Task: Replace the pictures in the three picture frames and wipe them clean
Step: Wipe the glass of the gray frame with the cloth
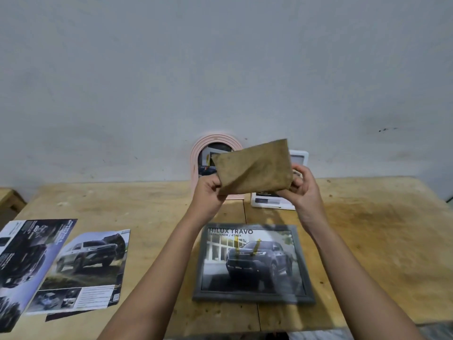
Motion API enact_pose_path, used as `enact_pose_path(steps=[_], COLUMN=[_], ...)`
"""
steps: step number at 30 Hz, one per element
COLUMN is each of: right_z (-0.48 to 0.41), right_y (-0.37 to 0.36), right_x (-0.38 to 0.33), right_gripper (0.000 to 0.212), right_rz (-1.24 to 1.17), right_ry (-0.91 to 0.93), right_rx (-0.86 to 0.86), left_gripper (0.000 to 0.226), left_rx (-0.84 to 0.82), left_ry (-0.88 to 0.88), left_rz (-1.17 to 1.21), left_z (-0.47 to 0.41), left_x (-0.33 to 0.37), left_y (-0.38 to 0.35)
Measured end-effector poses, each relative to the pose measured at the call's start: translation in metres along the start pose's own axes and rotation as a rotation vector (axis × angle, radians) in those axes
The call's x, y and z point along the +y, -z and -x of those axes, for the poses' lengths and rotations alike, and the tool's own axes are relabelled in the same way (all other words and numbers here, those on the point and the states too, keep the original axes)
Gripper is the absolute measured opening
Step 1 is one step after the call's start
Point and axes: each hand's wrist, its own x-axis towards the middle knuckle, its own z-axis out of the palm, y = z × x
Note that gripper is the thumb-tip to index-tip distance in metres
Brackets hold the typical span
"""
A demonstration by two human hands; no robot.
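Two hands, left hand (208, 190) and right hand (302, 186), pinch the folded cloth (255, 168) by its lower corners, the grey frame (252, 297) lying flat below the fingers; wiping step likely starting, next lowering cloth onto its glass.

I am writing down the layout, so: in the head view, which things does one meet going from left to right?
Dark leaflet → truck leaflet → pink frame → cloth → white frame. The grey frame, nearer, spans under the last three, so I leave it out.
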Motion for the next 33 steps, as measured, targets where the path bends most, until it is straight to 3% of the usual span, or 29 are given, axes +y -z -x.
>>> enact_pose_path(steps=[3,7,12,15,17,21,23,26,28,30,33], right_z=[0.0,0.004,0.009,0.011,0.015,0.028,0.03,0.035,0.038,0.042,0.058], right_y=[-0.004,-0.008,-0.011,-0.01,-0.009,-0.006,-0.003,-0.001,-0.002,-0.008,-0.014], right_x=[0.001,0.016,0.019,0.024,0.03,0.045,0.05,0.052,0.053,0.058,0.08], right_gripper=[0.037,0.036,0.023,0.02,0.026,0.033,0.038,0.05,0.052,0.044,0.022], right_rz=[0.128,0.184,0.106,-0.07,-0.216,-0.356,-0.361,-0.359,-0.444,-0.527,-0.391], right_ry=[0.14,0.063,-0.361,-0.581,-0.673,-0.798,-0.799,-0.815,-0.851,-0.916,-0.928], right_rx=[-0.046,-0.007,-0.022,-0.058,-0.096,-0.066,-0.084,-0.099,-0.04,0.011,0.02], left_gripper=[0.026,0.039,0.03,0.025,0.029,0.036,0.036,0.027,0.038,0.037,0.019], left_rx=[-0.067,-0.024,0.008,-0.014,-0.014,0.031,0.064,0.036,0.017,-0.01,-0.051], left_ry=[-0.114,-0.063,0.299,0.567,0.731,0.937,0.93,0.871,0.825,0.771,0.706], left_rz=[-0.07,-0.172,-0.111,-0.105,0.056,0.596,0.646,0.479,0.427,0.423,0.317], left_z=[0.003,0.01,0.015,0.02,0.026,0.037,0.042,0.046,0.046,0.042,0.036], left_x=[-0.007,-0.022,-0.026,-0.037,-0.043,-0.051,-0.054,-0.055,-0.052,-0.047,-0.038], left_y=[0.007,0.014,0.019,0.025,0.029,0.038,0.037,0.03,0.026,0.022,0.016])
